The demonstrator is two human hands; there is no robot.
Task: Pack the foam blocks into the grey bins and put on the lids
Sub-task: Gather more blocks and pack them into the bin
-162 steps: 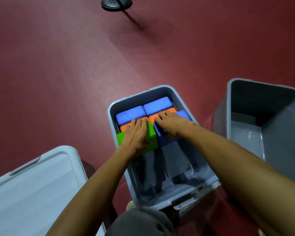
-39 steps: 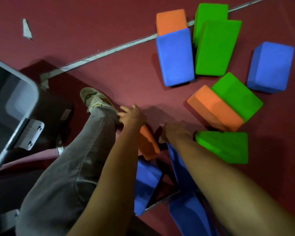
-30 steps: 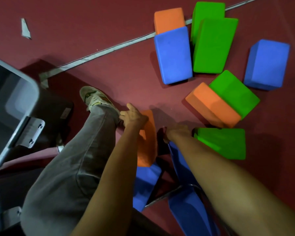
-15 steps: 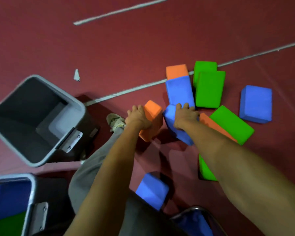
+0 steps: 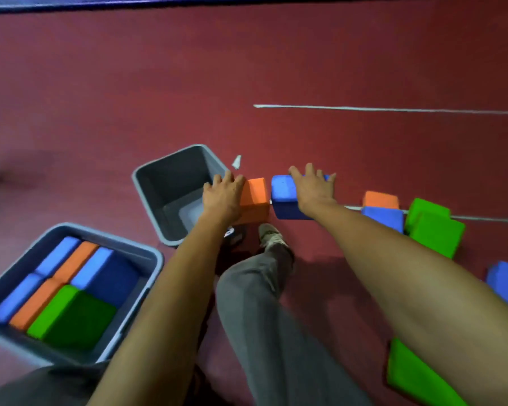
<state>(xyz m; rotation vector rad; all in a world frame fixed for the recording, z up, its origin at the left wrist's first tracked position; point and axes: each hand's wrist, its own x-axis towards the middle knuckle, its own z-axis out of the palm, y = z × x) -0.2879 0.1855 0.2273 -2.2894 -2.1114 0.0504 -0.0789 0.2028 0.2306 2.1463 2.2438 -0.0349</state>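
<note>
Foam blocks are in both hands: the left hand (image 5: pixel 222 197) is closed around an orange foam block (image 5: pixel 254 200), and the right hand (image 5: pixel 313 190) is spread over and gripping a blue foam block (image 5: pixel 285 197), the two blocks side by side and almost touching, held above the red floor (image 5: pixel 276 68). The empty grey bin (image 5: pixel 170 183) sits at about 9 o'clock from the orange block, its open mouth just beside the left hand, so that hand is the nearer one and the blue block must cross further. Each block's long axis seems to run away from the person, toward 12 o'clock. A second grey bin (image 5: pixel 147 256), at 7 o'clock, is already mostly packed. More loose blocks (image 5: pixel 434 230) lie at 3 o'clock. No lids show
</note>
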